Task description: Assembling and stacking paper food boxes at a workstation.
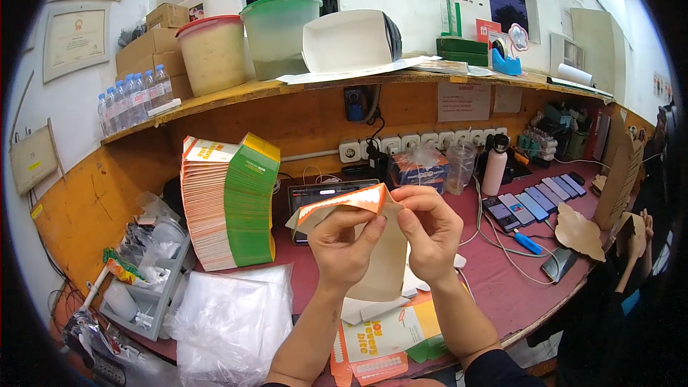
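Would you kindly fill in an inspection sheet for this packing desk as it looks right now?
Surface: dark red desk, mostly covered.
Job's things: flat paper box blank with orange scalloped edge, held up; tall stack of flat blanks to the left.
Clutter: clear plastic bags, row of phones, white bottle.
Grippers: left hand and right hand both pinch the blank.
Cables: white cable across the desk; wall sockets behind.
Surroundings: shelf above with lidded tubs.
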{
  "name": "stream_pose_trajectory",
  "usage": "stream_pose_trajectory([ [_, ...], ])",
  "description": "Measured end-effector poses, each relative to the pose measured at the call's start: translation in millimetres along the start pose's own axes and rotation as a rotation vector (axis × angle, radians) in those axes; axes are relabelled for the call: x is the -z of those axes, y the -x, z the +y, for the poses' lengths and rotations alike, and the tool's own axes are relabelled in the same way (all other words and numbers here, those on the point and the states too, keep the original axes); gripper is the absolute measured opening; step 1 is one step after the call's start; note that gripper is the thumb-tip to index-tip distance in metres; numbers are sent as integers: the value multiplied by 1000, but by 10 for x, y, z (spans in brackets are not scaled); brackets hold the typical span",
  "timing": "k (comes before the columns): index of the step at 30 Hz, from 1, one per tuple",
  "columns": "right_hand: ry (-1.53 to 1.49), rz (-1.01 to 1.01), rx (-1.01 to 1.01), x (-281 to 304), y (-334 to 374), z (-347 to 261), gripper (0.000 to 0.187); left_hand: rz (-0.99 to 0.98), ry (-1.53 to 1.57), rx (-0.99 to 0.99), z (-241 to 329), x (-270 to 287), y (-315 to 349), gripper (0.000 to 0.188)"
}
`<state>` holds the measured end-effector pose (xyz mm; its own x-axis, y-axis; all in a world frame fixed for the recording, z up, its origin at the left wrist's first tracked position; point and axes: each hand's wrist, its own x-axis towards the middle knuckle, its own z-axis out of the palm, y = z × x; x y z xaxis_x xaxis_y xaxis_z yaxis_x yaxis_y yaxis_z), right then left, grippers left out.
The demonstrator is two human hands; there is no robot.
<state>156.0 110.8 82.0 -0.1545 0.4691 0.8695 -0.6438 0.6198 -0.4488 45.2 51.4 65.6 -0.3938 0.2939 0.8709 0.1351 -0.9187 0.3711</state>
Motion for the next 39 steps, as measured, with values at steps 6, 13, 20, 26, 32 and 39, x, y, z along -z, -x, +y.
stream_pose_trajectory([
  [6, -94, -43, -130, 68, -6, -72, 8, -75, 73, 65, -55, 44, -10, 21],
  [13, -49, -100, -63, 58, -26, -60, 8, -70, -34, 21, -40, 64, 4, 20],
  [20, 190, -95, 59, 102, -28, -12, 15, -130, -272, -112, -88, -32, 29, 19],
  [26, 582, -208, 480, 51, -96, -15, 32, -83, 215, 53, -38, -1, -21, 34],
  [32, 588, -468, 635, 62, -59, 130, 29, 171, 285, 467, 142, 119, -213, 29],
  [39, -32, -118, -313, 284, -120, 45, 72, -506, -745, 4, 296, 220, -248, 12],
])
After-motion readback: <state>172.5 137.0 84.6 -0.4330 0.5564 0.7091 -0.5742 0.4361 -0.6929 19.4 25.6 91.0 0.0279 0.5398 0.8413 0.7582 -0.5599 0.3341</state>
